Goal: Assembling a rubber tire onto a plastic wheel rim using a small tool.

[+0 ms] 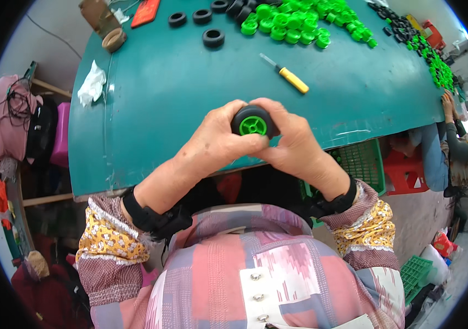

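Both hands — left hand (215, 143), right hand (294, 143) — fingers clamped around a small black toy wheel with green hub (252, 122), held above the near edge of the teal table (190, 93); yellow-handled screwdriver (285, 73) lies just beyond.

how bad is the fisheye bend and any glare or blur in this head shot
Head view: strong fisheye, the teal table edge bows and corners go black; soft daylight, faint sheen near the screwdriver; both hands and the wheel stay sharp.
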`<state>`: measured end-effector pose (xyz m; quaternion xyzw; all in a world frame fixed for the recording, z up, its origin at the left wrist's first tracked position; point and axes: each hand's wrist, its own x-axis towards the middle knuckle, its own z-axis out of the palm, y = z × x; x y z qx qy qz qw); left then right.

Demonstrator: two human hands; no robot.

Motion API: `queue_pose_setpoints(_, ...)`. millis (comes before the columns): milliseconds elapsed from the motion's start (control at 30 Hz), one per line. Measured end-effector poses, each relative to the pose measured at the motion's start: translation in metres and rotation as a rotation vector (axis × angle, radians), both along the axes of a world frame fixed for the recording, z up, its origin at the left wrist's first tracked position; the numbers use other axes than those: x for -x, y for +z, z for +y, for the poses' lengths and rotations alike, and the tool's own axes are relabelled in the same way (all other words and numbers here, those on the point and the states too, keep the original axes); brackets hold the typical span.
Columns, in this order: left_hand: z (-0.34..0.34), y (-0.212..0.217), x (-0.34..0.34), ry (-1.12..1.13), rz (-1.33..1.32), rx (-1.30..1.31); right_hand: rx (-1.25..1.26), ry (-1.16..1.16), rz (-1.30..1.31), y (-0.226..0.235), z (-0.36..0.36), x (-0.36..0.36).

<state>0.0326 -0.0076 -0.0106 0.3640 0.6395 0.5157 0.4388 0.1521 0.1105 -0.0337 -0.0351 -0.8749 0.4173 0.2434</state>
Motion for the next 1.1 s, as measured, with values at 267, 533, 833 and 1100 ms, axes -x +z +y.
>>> queue_pose_setpoints(267, 0.018, 0.025, -0.015, 0.003, 0.198, -0.154, -0.235, -0.131, 0.201, 0.020, 0.005, -0.010)
queue_pose_setpoints(533, 0.033, 0.036, -0.015, -0.041, 0.182, -0.147, -0.346, -0.149, 0.094, 0.052, 0.009, -0.025)
queue_pose_setpoints(833, 0.049, 0.031, -0.043, -0.144, 0.177, -0.159, -0.418, -0.364, 0.072, 0.043, 0.003, -0.053)
queue_pose_setpoints(1100, 0.060, 0.003, -0.048, -0.226, 0.284, -0.117, -0.244, -0.402, 0.082, 0.022, 0.003, -0.073)
